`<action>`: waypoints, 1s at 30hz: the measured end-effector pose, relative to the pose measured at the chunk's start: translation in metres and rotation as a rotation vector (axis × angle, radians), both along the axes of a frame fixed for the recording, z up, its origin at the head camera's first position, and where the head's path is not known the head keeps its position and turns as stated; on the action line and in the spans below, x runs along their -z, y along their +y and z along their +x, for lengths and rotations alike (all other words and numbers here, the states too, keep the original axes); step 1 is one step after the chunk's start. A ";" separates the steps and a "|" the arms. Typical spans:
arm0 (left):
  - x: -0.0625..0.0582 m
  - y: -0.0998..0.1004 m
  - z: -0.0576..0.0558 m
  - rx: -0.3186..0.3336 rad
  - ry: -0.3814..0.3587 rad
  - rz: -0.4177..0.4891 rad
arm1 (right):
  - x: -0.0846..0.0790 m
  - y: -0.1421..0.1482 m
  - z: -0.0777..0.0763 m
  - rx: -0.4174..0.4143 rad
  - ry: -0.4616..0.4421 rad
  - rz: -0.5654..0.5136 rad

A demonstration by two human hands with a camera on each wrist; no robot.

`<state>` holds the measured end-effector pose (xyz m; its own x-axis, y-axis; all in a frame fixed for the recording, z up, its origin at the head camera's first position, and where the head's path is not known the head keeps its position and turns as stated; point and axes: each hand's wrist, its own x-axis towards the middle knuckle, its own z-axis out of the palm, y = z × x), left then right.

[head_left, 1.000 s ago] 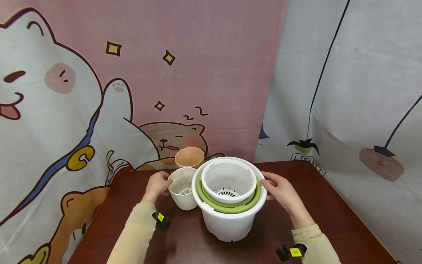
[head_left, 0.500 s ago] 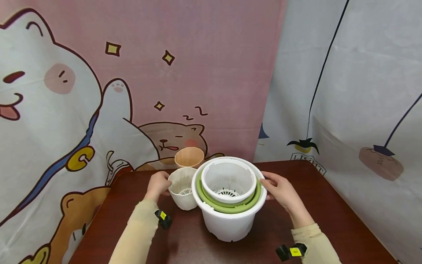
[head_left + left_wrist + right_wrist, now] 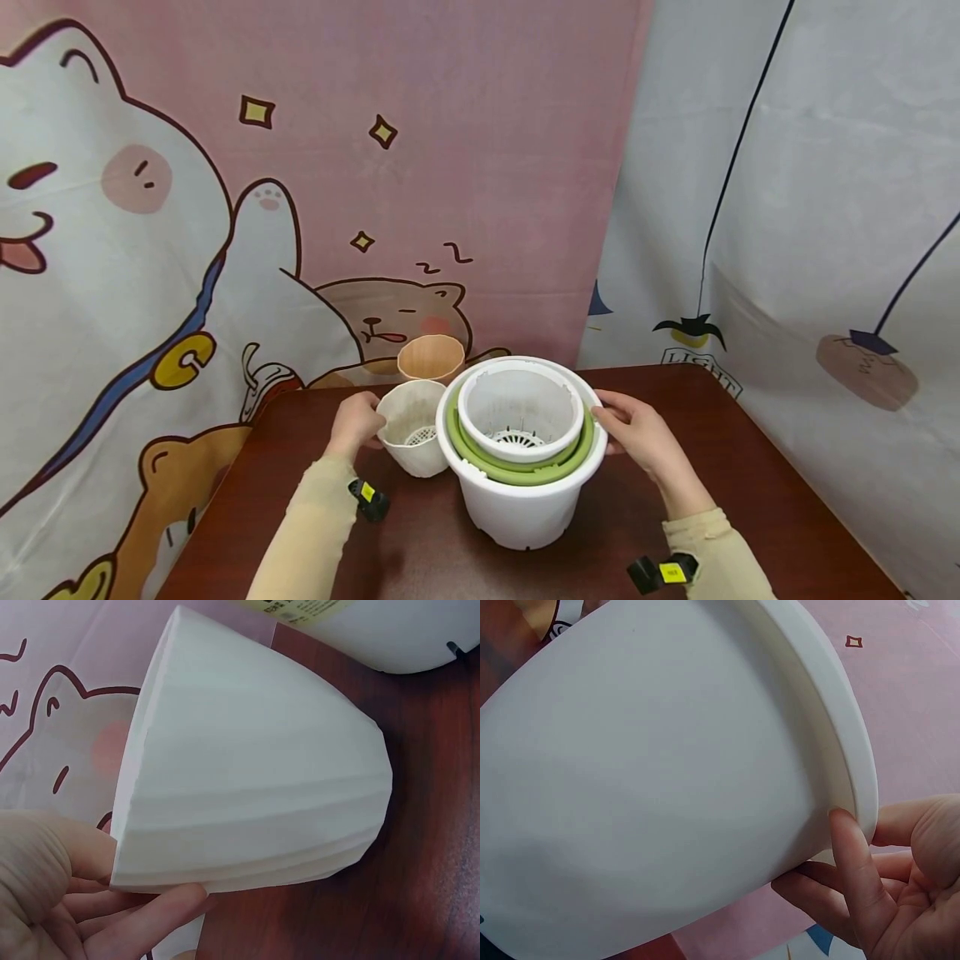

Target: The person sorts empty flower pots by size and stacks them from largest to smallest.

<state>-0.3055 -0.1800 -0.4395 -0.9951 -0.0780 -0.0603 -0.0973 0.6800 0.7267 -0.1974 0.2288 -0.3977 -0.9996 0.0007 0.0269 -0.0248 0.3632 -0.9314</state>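
Observation:
My left hand (image 3: 356,425) pinches the left rim of a small off-white flower pot (image 3: 415,454) with a perforated bottom. In the left wrist view, the thumb is at the rim of this ribbed pot (image 3: 255,750), with fingers along its outer side. My right hand (image 3: 639,429) grips the right rim of a large white flower pot (image 3: 521,512). Nested inside that one are a green pot (image 3: 517,477) and a smaller white pot (image 3: 517,400) with a slotted bottom. In the right wrist view, fingers curl under the thick rim of the large pot (image 3: 652,765).
Behind the small off-white pot stands a tan flower pot (image 3: 431,358), its lower part hidden. Everything stands on a dark red-brown table (image 3: 750,500). A printed cloth (image 3: 510,183) with cartoon animals hangs behind the table.
The small off-white pot's rim has shifted slightly left, together with my left hand. My right hand and the nested pots have stayed where they were.

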 end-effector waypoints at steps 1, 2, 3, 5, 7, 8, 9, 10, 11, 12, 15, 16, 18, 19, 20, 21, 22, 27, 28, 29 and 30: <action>0.000 -0.001 0.001 -0.001 -0.002 0.009 | 0.000 0.000 0.000 0.001 -0.001 0.000; 0.001 -0.003 0.001 -0.001 -0.004 0.016 | 0.000 0.000 0.000 0.003 -0.001 0.001; 0.001 -0.004 0.002 -0.003 -0.006 0.025 | 0.000 0.000 0.000 0.005 -0.002 0.001; 0.002 -0.007 0.003 -0.004 -0.004 0.034 | 0.000 0.000 0.000 0.007 -0.003 0.002; 0.003 -0.009 0.004 -0.005 0.002 0.036 | 0.000 0.000 0.000 0.008 -0.003 0.001; 0.004 -0.010 0.005 -0.010 0.003 0.038 | 0.000 0.000 0.000 0.008 -0.003 0.001; 0.005 -0.011 0.006 -0.011 0.008 0.038 | 0.001 0.000 -0.001 0.006 -0.001 0.002; 0.005 -0.012 0.007 -0.014 0.011 0.039 | 0.001 0.000 -0.001 0.004 0.000 0.006; 0.006 -0.013 0.008 -0.017 0.013 0.038 | 0.001 0.000 -0.001 0.003 0.002 0.009; 0.006 -0.013 0.009 -0.018 0.016 0.039 | 0.002 0.000 -0.001 0.003 0.001 0.011; 0.008 -0.015 0.011 -0.020 0.023 0.039 | 0.002 0.000 -0.002 0.003 0.003 0.021; 0.008 -0.015 0.011 -0.022 0.025 0.040 | 0.003 0.000 -0.002 0.001 0.003 0.025; 0.009 -0.016 0.012 -0.022 0.033 0.042 | 0.003 0.000 -0.001 0.004 0.002 0.025; 0.010 -0.016 0.012 -0.025 0.038 0.044 | 0.002 0.000 -0.001 0.005 0.001 0.026; 0.010 -0.017 0.013 -0.026 0.042 0.043 | 0.002 0.000 -0.001 0.006 0.000 0.026; 0.011 -0.017 0.013 -0.029 0.047 0.043 | 0.002 0.000 -0.001 0.006 -0.002 0.029; 0.011 -0.018 0.014 -0.030 0.052 0.041 | 0.002 0.000 -0.002 0.006 -0.005 0.028; 0.012 -0.020 0.017 -0.040 0.072 0.021 | 0.003 0.000 -0.002 0.007 -0.008 0.028; 0.012 -0.021 0.017 -0.039 0.079 0.015 | 0.003 0.000 -0.002 0.009 -0.008 0.027; 0.012 -0.021 0.018 -0.040 0.083 0.010 | 0.003 0.000 -0.002 0.009 -0.008 0.027; 0.012 -0.022 0.018 -0.038 0.089 0.004 | 0.003 0.000 -0.002 0.008 -0.005 0.028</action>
<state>-0.2873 -0.2020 -0.4510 -0.9929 -0.1160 0.0279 -0.0581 0.6744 0.7361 -0.1994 0.2292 -0.4004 -0.9997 0.0076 0.0216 -0.0170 0.3896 -0.9208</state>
